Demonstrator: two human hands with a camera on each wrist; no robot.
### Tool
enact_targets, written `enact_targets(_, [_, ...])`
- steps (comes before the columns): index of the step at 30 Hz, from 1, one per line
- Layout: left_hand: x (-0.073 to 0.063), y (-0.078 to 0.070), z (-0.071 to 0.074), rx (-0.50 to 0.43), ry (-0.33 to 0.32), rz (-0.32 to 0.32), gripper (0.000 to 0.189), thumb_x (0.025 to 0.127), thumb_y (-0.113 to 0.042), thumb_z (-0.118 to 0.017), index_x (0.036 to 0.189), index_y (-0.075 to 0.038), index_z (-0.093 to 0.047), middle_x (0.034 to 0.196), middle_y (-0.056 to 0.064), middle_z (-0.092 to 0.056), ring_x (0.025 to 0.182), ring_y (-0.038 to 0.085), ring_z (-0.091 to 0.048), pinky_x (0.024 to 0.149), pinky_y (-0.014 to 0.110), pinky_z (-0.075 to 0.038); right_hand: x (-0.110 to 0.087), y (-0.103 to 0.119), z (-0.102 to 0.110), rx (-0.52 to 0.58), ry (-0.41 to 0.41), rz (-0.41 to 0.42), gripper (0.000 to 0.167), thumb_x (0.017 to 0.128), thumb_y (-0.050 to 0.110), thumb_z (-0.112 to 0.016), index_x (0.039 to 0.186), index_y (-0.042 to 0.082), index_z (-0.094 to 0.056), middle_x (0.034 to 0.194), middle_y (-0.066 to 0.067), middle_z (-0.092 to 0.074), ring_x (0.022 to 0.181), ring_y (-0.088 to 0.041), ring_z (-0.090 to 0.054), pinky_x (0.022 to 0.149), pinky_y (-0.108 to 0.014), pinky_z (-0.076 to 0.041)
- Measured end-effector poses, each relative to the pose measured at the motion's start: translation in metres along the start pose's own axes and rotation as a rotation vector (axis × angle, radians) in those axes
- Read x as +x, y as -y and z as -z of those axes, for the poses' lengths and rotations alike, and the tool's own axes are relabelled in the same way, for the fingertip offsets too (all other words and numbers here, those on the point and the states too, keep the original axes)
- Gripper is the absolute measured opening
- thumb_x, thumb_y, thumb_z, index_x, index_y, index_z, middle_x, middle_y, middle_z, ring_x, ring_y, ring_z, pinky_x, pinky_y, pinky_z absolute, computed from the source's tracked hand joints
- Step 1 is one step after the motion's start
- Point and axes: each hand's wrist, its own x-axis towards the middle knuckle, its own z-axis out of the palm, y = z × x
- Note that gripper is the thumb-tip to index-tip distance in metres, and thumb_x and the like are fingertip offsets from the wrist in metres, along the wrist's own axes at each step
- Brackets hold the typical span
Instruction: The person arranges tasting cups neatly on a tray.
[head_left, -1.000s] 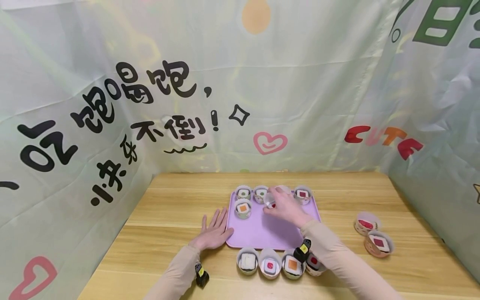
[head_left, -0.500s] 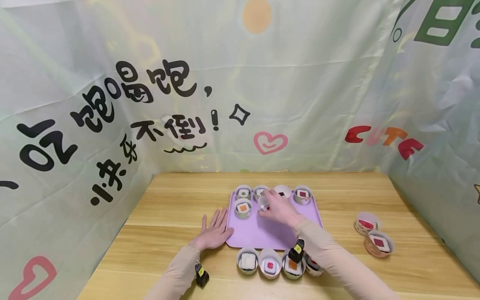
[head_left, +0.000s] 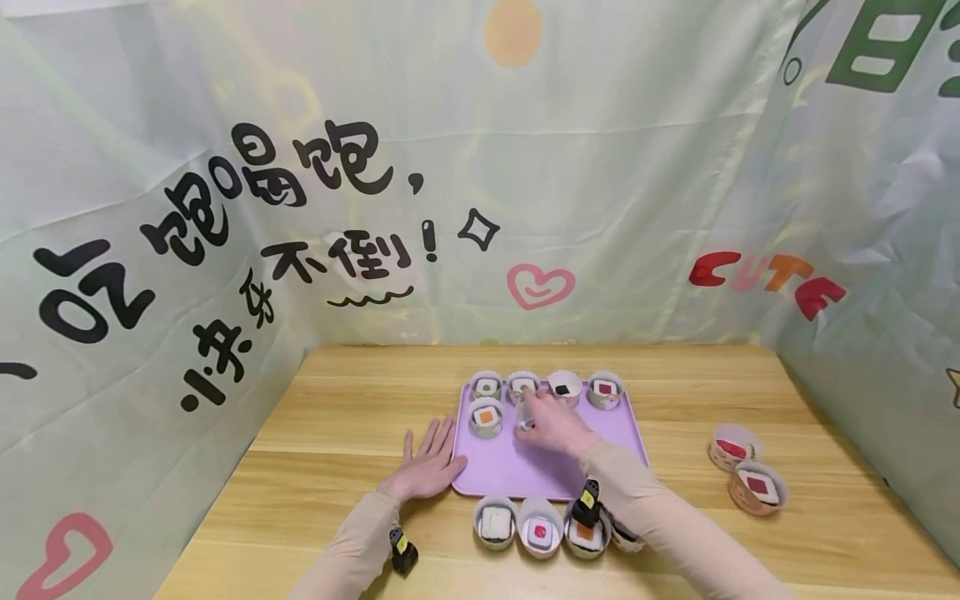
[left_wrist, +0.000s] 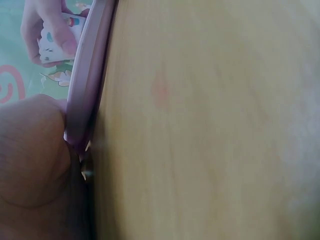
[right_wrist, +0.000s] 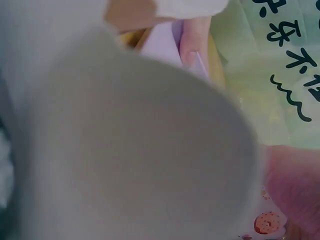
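Cup [head_left: 523, 416]: over the tray [head_left: 517, 473], just right of the orange-topped cup [head_left: 487, 418]; roughly upright, though I can't tell whether its base touches down.
Right grip [head_left: 557, 425]: closed as far as the cup allows, thumb on one side, fingers on the other.
Feel: probably very light, thin paper by the look of it; enough spring to hold shape, but a hard pinch would likely dent it.
Filling: mostly hidden behind the fingers; if loose, a tilt might make it slide.
Best hold: opposite sides, below the scalloped rim, lightly; the printed wall should not be very slippery.
Neighbours: another cup [head_left: 522, 385] stands near behind, so fingertips could knock it.
Left grip [head_left: 426, 467]: spread flat on the desk [head_left: 360, 377], thumb at the tray's edge, holding nothing.
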Motion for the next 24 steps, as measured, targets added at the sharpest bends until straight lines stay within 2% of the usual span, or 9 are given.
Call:
enact_targets(5, [-0.001, -0.001, 0.0, -0.002, 0.003, -0.001, 0.073, 0.106, -0.052, -0.032, 0.162, -0.011, -0.011, 0.172, 0.002, -0.001, 0.16, 0.027, 0.003, 0.122, 0.063, 0.015, 0.002, 0.001, -0.005, -0.039, 0.017, -0.001, 0.055, 0.079, 0.032, -0.083, 0.121, 0.005, -0.059, 0.104, -0.016, -0.068, 0.085, -0.031, -0.066, 0.078, -0.049, -0.056])
enact_targets(7, [-0.001, -0.001, 0.0, -0.004, 0.004, 0.0, 0.073, 0.106, -0.051, -0.032, 0.162, -0.011, -0.011, 0.172, 0.002, -0.001, 0.16, 0.027, 0.003, 0.122, 0.063, 0.015, 0.001, 0.0, -0.005, -0.034, 0.019, 0.008, 0.059, 0.079, 0.034, -0.084, 0.123, 0.004, -0.059, 0.109, -0.019, -0.067, 0.086, -0.033, -0.067, 0.08, -0.05, -0.057])
enact_targets(10, [-0.002, -0.002, 0.001, -0.006, 0.005, 0.001, 0.072, 0.106, -0.05, -0.031, 0.162, -0.01, -0.011, 0.172, 0.003, -0.001, 0.16, 0.028, 0.003, 0.122, 0.063, 0.015, -0.001, -0.002, -0.003, 0.006, 0.043, 0.023, 0.066, 0.079, 0.037, -0.083, 0.13, 0.003, -0.058, 0.126, -0.025, -0.063, 0.107, -0.042, -0.066, 0.098, -0.058, -0.051])
enact_targets(12, [-0.002, -0.004, 0.003, -0.006, 0.008, 0.002, 0.072, 0.106, -0.05, -0.031, 0.162, -0.01, -0.01, 0.172, 0.003, 0.0, 0.16, 0.028, 0.004, 0.122, 0.063, 0.016, -0.002, -0.006, 0.0, 0.053, 0.073, 0.041, 0.073, 0.079, 0.037, -0.084, 0.136, 0.002, -0.055, 0.138, -0.027, -0.058, 0.123, -0.046, -0.058, 0.109, -0.063, -0.042])
enact_targets(15, [-0.003, -0.006, 0.006, -0.007, 0.011, 0.0, 0.072, 0.106, -0.05, -0.031, 0.162, -0.009, -0.01, 0.172, 0.004, 0.0, 0.16, 0.029, 0.004, 0.122, 0.063, 0.016, -0.005, -0.015, 0.006, 0.128, 0.121, 0.081, 0.077, 0.079, 0.029, -0.085, 0.142, 0.003, -0.05, 0.148, -0.025, -0.051, 0.14, -0.048, -0.044, 0.117, -0.065, -0.032])
enact_targets(17, [-0.004, -0.008, 0.008, -0.013, 0.014, 0.0, 0.072, 0.106, -0.049, -0.031, 0.162, -0.008, -0.01, 0.172, 0.005, -0.001, 0.16, 0.029, 0.004, 0.122, 0.063, 0.017, -0.006, -0.021, 0.009, 0.171, 0.138, 0.124, 0.082, 0.077, 0.02, -0.086, 0.146, 0.002, -0.047, 0.149, -0.024, -0.051, 0.141, -0.049, -0.042, 0.116, -0.065, -0.032])
enact_targets(20, [-0.004, -0.008, 0.01, -0.014, 0.019, 0.0, 0.072, 0.106, -0.048, -0.032, 0.162, -0.008, -0.011, 0.172, 0.006, -0.002, 0.16, 0.03, 0.003, 0.122, 0.063, 0.016, -0.007, -0.03, 0.013, 0.191, 0.14, 0.198, 0.081, 0.075, 0.01, -0.085, 0.146, 0.001, -0.047, 0.147, -0.023, -0.053, 0.137, -0.046, -0.047, 0.114, -0.062, -0.038])
enact_targets(24, [-0.004, -0.008, 0.01, -0.005, 0.035, 0.01, 0.073, 0.106, -0.05, -0.032, 0.162, -0.01, -0.009, 0.172, 0.004, 0.0, 0.16, 0.028, 0.004, 0.122, 0.063, 0.016, -0.006, -0.035, 0.013, 0.205, 0.13, 0.231, 0.076, 0.075, 0.007, -0.084, 0.143, -0.001, -0.05, 0.141, -0.024, -0.057, 0.127, -0.042, -0.057, 0.107, -0.056, -0.047])
